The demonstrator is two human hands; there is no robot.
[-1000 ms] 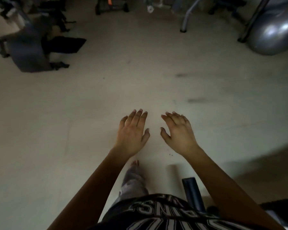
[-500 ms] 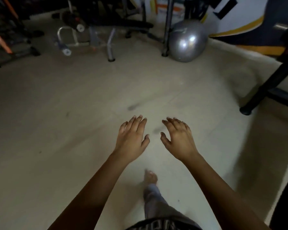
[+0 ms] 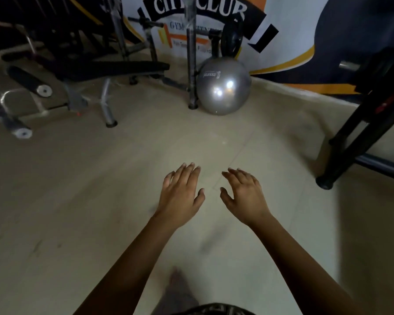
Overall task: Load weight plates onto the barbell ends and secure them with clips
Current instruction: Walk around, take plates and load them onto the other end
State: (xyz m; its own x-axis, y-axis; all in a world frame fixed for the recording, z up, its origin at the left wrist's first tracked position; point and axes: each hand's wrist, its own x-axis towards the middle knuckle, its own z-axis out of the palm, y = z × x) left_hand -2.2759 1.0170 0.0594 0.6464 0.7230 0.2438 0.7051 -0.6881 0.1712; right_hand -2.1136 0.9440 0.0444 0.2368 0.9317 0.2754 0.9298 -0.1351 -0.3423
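My left hand and my right hand are held out in front of me over the pale floor, palms down, fingers spread, holding nothing. A dark weight plate hangs on a rack by the back wall, above a grey exercise ball. A bar end sticks out on the bench rack at the back. I see no clips.
A black weight bench on grey legs stands at the back left. The grey exercise ball rests beside a vertical post. A black angled frame stands on the right. My bare foot shows below, blurred.
The view has swung up and to the right while I step forward: the ball, bench and wall banner have come closer. Both hands stay out in front, empty.
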